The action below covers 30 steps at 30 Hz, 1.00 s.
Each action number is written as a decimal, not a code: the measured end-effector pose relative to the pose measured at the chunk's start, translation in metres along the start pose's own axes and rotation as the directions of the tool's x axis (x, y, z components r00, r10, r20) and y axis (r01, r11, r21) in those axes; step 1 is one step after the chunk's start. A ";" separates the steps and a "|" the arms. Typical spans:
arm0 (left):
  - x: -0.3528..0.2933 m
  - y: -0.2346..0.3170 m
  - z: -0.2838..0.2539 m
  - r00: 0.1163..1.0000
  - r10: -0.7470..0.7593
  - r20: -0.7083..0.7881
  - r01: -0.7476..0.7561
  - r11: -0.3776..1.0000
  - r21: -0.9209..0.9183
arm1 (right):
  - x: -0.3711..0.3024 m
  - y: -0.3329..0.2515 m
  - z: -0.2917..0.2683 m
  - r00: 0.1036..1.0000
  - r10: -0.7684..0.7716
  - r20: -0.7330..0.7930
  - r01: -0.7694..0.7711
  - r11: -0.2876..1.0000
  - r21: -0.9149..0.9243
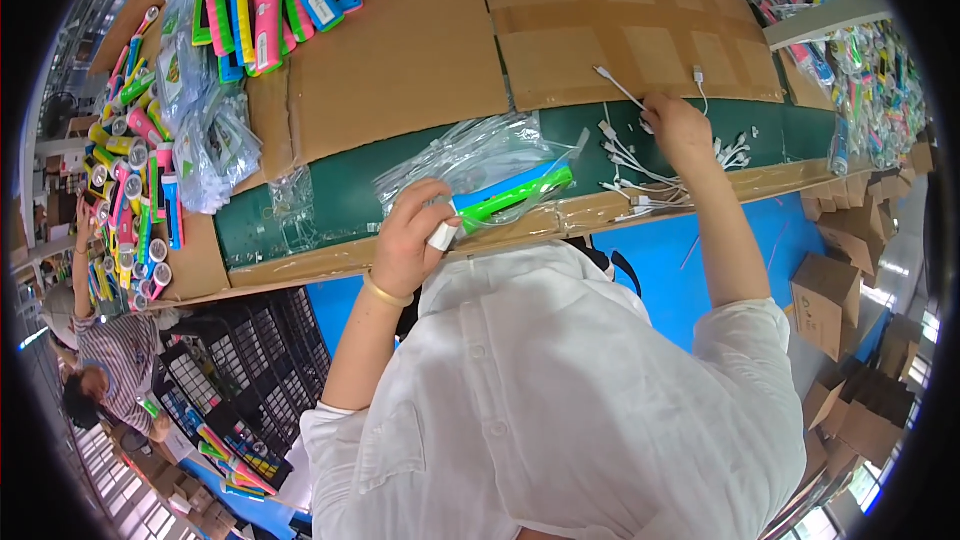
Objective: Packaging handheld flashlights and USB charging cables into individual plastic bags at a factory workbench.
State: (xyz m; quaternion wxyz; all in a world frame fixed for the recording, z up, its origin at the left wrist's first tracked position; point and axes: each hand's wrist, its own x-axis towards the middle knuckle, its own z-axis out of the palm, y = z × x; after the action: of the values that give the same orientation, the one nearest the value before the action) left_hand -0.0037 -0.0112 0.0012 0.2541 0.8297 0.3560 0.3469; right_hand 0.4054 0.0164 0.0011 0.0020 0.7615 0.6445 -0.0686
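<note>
The right hand (680, 132) covers part of the white cable (622, 88) it holds.

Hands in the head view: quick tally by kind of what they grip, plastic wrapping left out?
Blue-and-green flashlight, in the left hand: 1
White cable, in the right hand: 1, as far as visible
Total: 2
</note>
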 end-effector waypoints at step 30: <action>-0.018 0.025 0.006 0.944 -0.252 -0.215 0.224 0.964 -0.144 | -0.035 -0.106 -0.070 0.789 -0.613 0.037 0.410 0.571 0.711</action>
State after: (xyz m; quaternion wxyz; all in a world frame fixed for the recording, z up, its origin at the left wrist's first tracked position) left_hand 0.0020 -0.0417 0.0072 0.2996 0.7181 0.4596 0.4281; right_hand 0.3034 0.0062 0.0837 -0.2009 0.4689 0.7617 -0.3995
